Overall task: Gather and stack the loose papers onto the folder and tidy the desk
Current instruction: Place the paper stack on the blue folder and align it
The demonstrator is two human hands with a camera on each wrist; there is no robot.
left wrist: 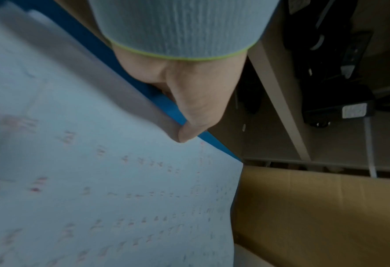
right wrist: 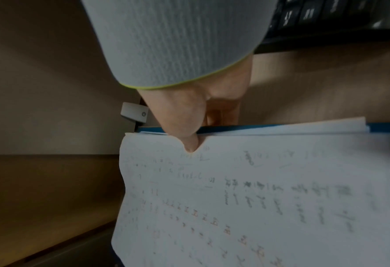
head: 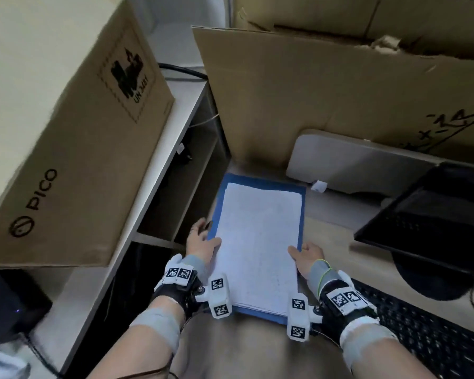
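A blue folder [head: 260,179] carries a stack of white handwritten papers [head: 260,242] over the wooden desk. My left hand [head: 201,242] grips the stack's left edge, with its thumb [left wrist: 189,126] pressed on the top sheet [left wrist: 98,180] and the folder's blue edge [left wrist: 91,41] showing beside it. My right hand [head: 307,254] grips the right edge. Its thumb [right wrist: 182,130] lies on the papers [right wrist: 258,198] and its fingers curl under the folder [right wrist: 235,128]. The sheets lie slightly uneven at the edges.
A big PICO cardboard box [head: 66,132] stands on the white shelf unit [head: 181,110] at left. A cardboard sheet [head: 285,91] leans behind the folder. A black screen [head: 435,214] and keyboard [head: 422,337] lie to the right. A small white item [head: 319,186] sits by the folder's far corner.
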